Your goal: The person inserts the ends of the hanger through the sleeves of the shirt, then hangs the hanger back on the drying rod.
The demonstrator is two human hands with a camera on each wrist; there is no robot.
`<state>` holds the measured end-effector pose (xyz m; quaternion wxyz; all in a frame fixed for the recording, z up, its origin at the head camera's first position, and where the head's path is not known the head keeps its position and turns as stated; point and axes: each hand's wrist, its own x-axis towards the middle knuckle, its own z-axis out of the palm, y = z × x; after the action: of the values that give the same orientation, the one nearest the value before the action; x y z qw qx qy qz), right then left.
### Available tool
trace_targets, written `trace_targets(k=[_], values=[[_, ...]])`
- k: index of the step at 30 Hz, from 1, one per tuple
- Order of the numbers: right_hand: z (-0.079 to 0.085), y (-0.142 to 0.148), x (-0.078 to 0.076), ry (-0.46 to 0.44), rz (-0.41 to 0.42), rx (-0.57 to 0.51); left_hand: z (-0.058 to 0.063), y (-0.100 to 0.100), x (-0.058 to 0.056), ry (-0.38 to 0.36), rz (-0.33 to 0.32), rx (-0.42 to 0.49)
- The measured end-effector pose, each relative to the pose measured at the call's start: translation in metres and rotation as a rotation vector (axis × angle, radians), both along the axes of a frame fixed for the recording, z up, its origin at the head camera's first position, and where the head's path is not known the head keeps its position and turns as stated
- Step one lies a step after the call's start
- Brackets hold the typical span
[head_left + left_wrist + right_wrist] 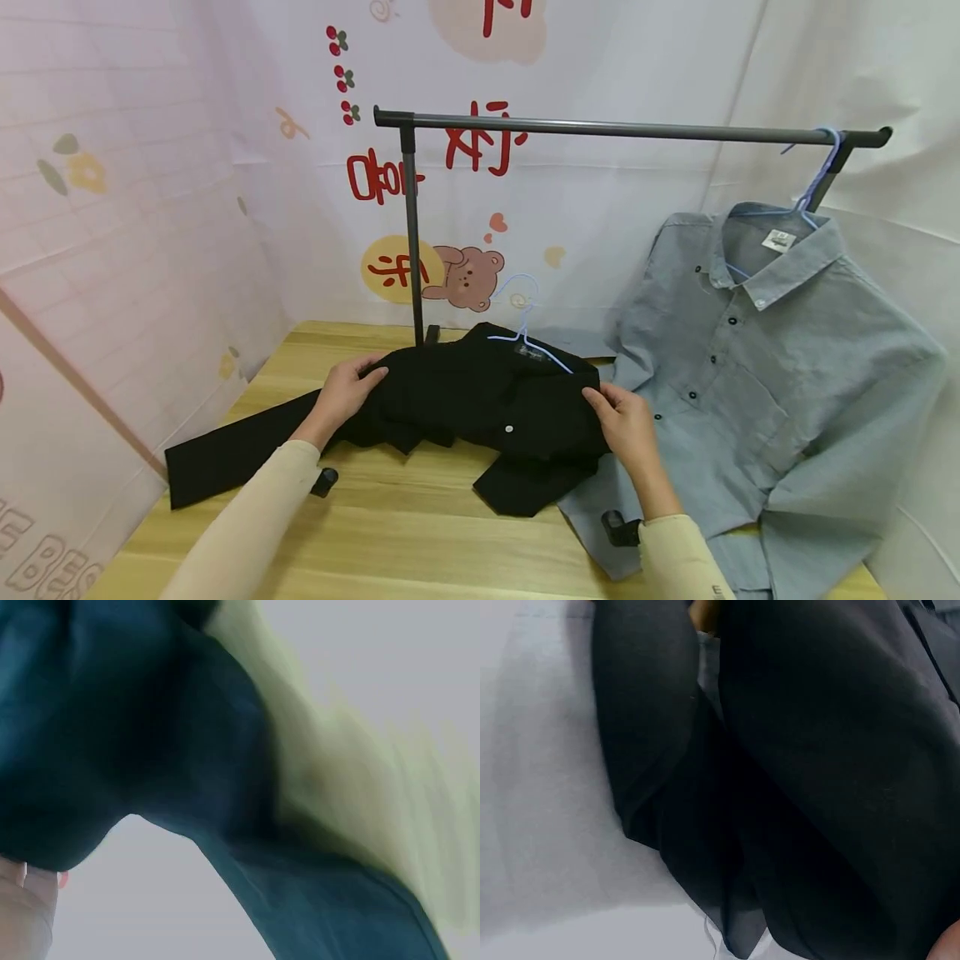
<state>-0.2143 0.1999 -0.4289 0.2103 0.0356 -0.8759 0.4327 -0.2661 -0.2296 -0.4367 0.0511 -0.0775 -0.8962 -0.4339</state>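
Observation:
A black shirt [465, 392] with a white button is bunched over the wooden table, one long sleeve stretched out to the left. From its collar rises the hook of a thin pale-blue hanger [522, 333]; the rest of the hanger is mostly hidden by cloth. My left hand [348, 392] pinches the shirt at its left shoulder. At the opposite shoulder, my right hand [624, 421] grips the fabric, thumb on top. Dark cloth [150, 750] fills much of the left wrist view, and black folds [825, 780] hang across the right wrist view.
A dark metal clothes rack [600, 127] stands behind the shirt. On its right end a grey-blue shirt [780, 358] hangs from another hanger [813, 179], its lower part draped on the wooden table [420, 533]. Printed cloth [637, 67] forms the backdrop.

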Motion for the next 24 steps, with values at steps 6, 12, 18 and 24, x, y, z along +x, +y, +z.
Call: trace_targets(k=[6,12,18,24], values=[[0.007,0.007,0.002,-0.008,-0.135,-0.042,-0.006,-0.023,0.005,0.036,0.04,-0.087],[0.013,0.015,0.006,-0.036,-0.269,-0.168,-0.009,-0.034,0.009,-0.002,0.048,-0.168],[0.018,0.024,0.01,-0.057,-0.374,-0.231,-0.015,-0.051,0.018,-0.041,0.01,-0.255],[0.015,0.031,0.011,-0.05,-0.455,-0.278,-0.02,-0.086,0.022,-0.025,-0.024,-0.376]])
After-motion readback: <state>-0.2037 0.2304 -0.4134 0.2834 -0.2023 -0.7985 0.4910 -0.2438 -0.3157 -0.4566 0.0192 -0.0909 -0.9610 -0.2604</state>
